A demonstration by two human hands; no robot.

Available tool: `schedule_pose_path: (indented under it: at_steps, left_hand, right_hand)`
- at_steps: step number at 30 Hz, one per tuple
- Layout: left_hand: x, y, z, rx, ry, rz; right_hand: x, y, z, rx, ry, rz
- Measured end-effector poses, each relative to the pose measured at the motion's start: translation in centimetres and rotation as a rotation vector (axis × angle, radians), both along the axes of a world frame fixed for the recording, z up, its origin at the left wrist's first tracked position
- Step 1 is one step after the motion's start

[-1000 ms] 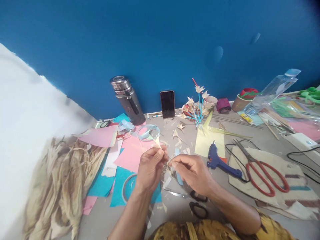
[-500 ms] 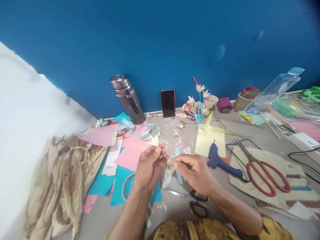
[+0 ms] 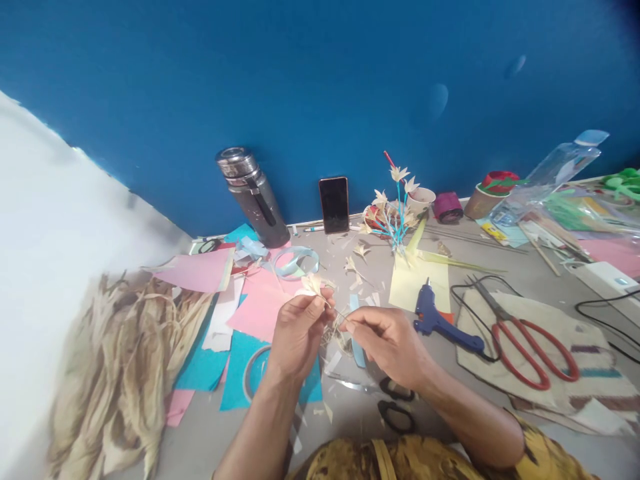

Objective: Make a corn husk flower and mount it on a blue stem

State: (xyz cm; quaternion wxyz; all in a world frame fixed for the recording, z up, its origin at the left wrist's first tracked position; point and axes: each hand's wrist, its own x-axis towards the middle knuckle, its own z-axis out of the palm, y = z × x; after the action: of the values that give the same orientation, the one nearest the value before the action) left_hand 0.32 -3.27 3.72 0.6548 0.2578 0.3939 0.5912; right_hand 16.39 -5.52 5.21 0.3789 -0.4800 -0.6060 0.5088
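A small cream flower (image 3: 313,285), its petals spread, sits between the thumb and fingers of my left hand (image 3: 302,323). Its thin dark stem (image 3: 336,311) slants down to the right, where the thumb and forefinger of my right hand (image 3: 387,339) pinch the lower end. Both hands are closed and slightly apart, above scraps on the table. Close by lie a light blue paper strip (image 3: 357,337) and black-handled scissors (image 3: 397,416). Beyond the hands, several similar flowers on light blue stems (image 3: 400,223) stand in a bunch, and loose flowers (image 3: 361,251) lie nearby.
Right of my hands are a blue glue gun (image 3: 443,327) and red-handled scissors (image 3: 530,343) on a cloth. Dried husks (image 3: 125,373) and coloured paper (image 3: 260,300) lie left. A thermos (image 3: 257,200), a phone (image 3: 334,205) and a plastic bottle (image 3: 555,173) stand along the wall.
The flower in my left hand has turned and tipped slightly lower. Both hands keep nearly the same place and the same hold; the view has shifted a little.
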Motion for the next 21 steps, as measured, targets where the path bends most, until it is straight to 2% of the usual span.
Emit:
schedule_pose_path:
  at_steps: [7, 17, 21]
  left_hand:
    - [0.17, 0.02, -0.24, 0.026, 0.103, 0.092]
    - [0.75, -0.11, -0.40, 0.024, 0.080, 0.092]
    - [0.90, -0.15, -0.50, 0.020, 0.055, 0.072]
  right_hand:
    - [-0.11, -0.14, 0.00, -0.009, 0.004, -0.009]
    - [-0.60, -0.34, -0.16, -0.014, 0.037, -0.015]
    - [-0.74, -0.56, -0.55, 0.004, -0.019, -0.031]
